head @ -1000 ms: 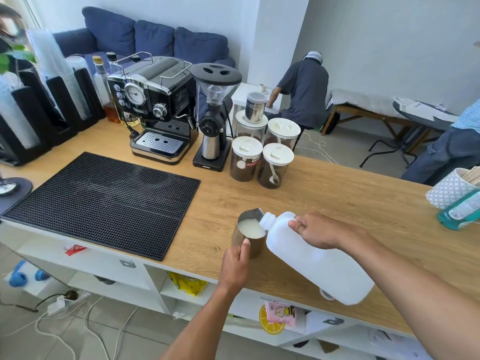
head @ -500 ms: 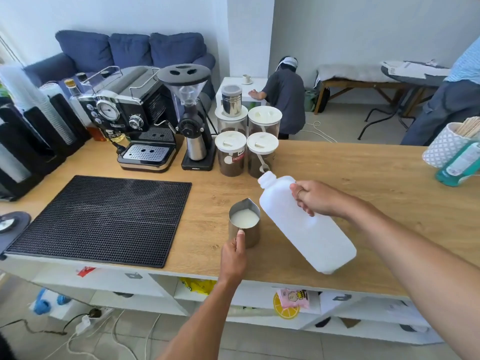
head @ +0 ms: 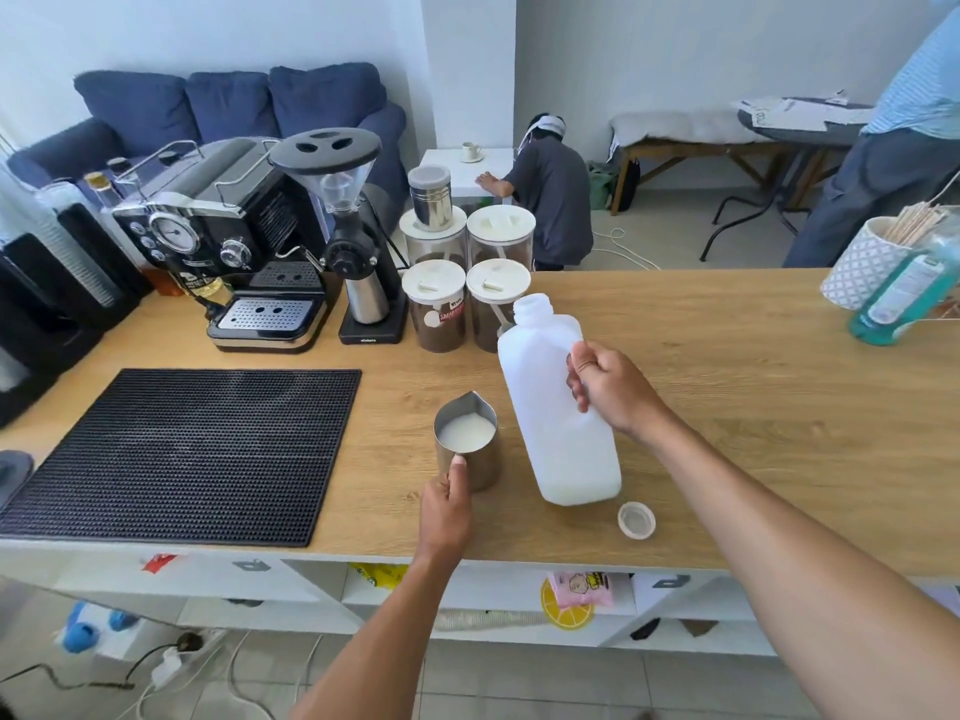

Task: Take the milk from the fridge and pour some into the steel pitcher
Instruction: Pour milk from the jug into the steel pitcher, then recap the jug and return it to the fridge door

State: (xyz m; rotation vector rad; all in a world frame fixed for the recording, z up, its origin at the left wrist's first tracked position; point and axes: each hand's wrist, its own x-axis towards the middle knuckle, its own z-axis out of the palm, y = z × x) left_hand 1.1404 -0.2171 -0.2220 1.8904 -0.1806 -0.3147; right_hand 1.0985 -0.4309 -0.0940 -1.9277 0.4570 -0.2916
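Note:
The steel pitcher (head: 467,444) stands on the wooden counter (head: 753,397) with white milk inside. My left hand (head: 448,504) grips its near side, thumb on the rim. To its right, the white plastic milk jug (head: 558,418) stands nearly upright, its base low over or on the counter, mouth uncapped and tipped slightly away. My right hand (head: 605,387) is closed around the jug's handle. The jug's white cap (head: 636,520) lies on the counter near the front edge, right of the jug.
A black rubber mat (head: 176,449) lies at left. Behind it stand an espresso machine (head: 234,241), a coffee grinder (head: 358,236) and several lidded jars (head: 467,283). A stirrer cup (head: 867,262) and a green bottle (head: 904,293) sit far right. People are beyond the counter.
The jug swung up from its pouring tilt over the pitcher to nearly upright and moved right. The cap has come into view. My left hand stayed on the pitcher.

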